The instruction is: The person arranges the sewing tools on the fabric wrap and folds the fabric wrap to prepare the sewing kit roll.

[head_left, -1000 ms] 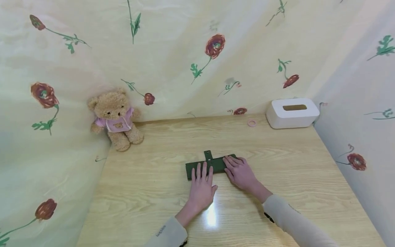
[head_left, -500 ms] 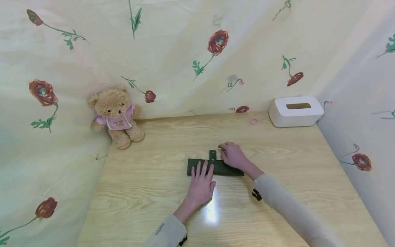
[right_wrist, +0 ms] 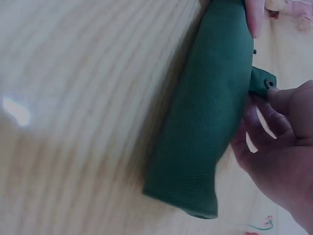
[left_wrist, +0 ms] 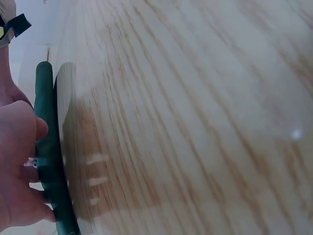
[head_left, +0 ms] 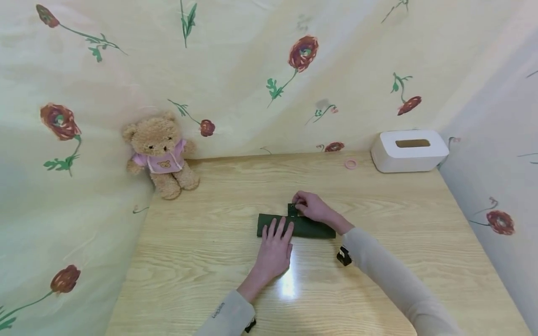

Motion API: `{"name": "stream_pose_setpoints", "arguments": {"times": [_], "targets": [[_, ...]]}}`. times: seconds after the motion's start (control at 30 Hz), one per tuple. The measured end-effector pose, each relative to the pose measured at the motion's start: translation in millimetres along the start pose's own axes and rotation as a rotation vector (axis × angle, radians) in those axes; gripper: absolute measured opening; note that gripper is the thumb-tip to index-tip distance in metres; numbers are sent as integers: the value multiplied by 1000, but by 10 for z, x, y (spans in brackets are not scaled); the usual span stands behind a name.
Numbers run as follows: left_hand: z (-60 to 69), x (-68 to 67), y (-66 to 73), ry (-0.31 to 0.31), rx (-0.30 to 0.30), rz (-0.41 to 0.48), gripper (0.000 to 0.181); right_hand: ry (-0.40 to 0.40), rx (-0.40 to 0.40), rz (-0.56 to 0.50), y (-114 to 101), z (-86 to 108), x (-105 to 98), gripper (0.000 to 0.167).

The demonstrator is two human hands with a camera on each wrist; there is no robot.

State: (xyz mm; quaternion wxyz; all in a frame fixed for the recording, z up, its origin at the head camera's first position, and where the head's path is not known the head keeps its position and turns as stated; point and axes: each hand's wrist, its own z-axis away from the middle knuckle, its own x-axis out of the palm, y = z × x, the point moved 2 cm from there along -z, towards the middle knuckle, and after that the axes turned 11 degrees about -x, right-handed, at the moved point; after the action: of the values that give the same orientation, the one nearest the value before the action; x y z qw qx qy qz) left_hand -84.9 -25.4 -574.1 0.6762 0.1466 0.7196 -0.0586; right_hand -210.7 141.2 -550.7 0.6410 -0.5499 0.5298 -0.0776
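A dark green leather-like roll lies lengthwise on the wooden table, with a short snap strap standing out from its far edge. My left hand rests on the roll's left half with fingers straight and spread; in the left wrist view, those fingers lie across its top. At the far side, my right hand pinches the strap between thumb and fingers. The right wrist view shows the strap's metal snap beside my thumb, and the roll's loose right end.
A teddy bear in a pink hoodie sits at the table's back left corner. A white tissue box stands at the back right, with a pink ring beside it. Flowered cloth rises behind the table.
My right hand has lifted off the roll's right end and moved to the far side, where it now pinches the strap. The roll has straightened slightly; my left hand stays on it.
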Motion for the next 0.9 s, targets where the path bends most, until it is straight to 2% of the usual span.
{"name": "stream_pose_setpoints", "arguments": {"times": [0.1,0.2,0.43,0.53,0.73,0.9], "targets": [[-3,6,-3,5,1,-8,55,9,-14,-51,-30,76,2,12],[-1,8,-3,0,2,-14,55,19,-59,-17,-71,161,9,16],[9,8,-8,-37,-35,-17,63,56,-254,208,-132,297,81,20],[0,0,-14,-38,-41,3,67,73,-309,287,-129,333,110,23],[-26,-28,-19,3,-66,54,74,102,-385,328,-123,391,148,26],[-52,-63,-4,27,-76,33,74,104,-430,362,-112,434,183,27]]}}
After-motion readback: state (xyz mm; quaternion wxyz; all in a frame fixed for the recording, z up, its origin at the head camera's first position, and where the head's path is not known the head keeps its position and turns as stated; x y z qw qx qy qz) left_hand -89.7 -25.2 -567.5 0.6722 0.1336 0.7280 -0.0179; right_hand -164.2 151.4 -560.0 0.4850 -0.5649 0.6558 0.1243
